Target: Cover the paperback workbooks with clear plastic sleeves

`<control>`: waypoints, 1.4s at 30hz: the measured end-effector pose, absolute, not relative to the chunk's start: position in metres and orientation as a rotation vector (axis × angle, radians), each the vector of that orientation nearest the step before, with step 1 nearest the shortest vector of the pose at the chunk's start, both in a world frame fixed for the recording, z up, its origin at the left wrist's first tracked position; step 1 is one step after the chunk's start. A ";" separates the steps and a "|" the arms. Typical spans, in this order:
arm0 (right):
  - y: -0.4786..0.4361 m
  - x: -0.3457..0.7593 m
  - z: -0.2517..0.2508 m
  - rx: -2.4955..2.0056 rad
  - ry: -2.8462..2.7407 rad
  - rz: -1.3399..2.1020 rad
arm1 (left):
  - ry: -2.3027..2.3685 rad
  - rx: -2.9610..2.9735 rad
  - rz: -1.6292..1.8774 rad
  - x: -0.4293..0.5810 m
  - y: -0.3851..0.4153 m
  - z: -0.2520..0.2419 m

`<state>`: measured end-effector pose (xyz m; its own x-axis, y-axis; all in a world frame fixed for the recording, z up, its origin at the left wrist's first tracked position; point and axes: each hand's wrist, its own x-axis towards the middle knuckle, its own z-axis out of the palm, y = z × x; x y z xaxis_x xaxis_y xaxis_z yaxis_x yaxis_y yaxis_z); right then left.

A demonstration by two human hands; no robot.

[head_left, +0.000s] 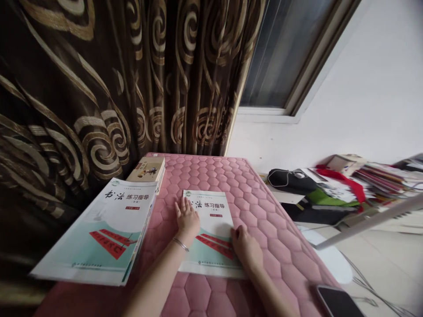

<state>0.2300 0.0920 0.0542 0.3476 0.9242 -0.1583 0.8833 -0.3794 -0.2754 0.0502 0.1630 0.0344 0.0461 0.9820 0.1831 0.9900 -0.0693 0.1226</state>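
A calligraphy workbook (pixel 211 229) with a white and teal cover lies flat before me on a pink quilted cover (pixel 208 293). My left hand (pixel 187 218), a silver bangle at its wrist, rests on the workbook's upper left part with fingers spread. At the right edge, my right hand (pixel 246 248) has its fingers curled in against the workbook; its fingertips are partly hidden. To the left is a stack of books topped by a matching calligraphy workbook (pixel 122 224). Behind that, a tan-covered book (pixel 148 169) lies on another pile.
A phone (pixel 339 301) sits at the lower right edge. Dark patterned curtains (pixel 185 79) hang behind and left. Beyond the right side are a slanting white pole (pixel 363 229), cables, a black bag (pixel 291 180) and piled papers (pixel 380 176). A window (pixel 284 53) is above.
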 end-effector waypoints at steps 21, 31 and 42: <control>0.204 0.211 0.033 -2.019 -2.213 0.246 | -2.067 -2.275 -0.527 0.057 0.202 0.030; 0.199 0.204 0.041 -2.073 -2.181 0.236 | -1.964 -2.312 -0.441 0.034 0.137 0.037; 0.042 0.180 0.017 -1.769 -2.270 0.254 | -1.676 -2.491 -0.375 0.020 0.062 0.017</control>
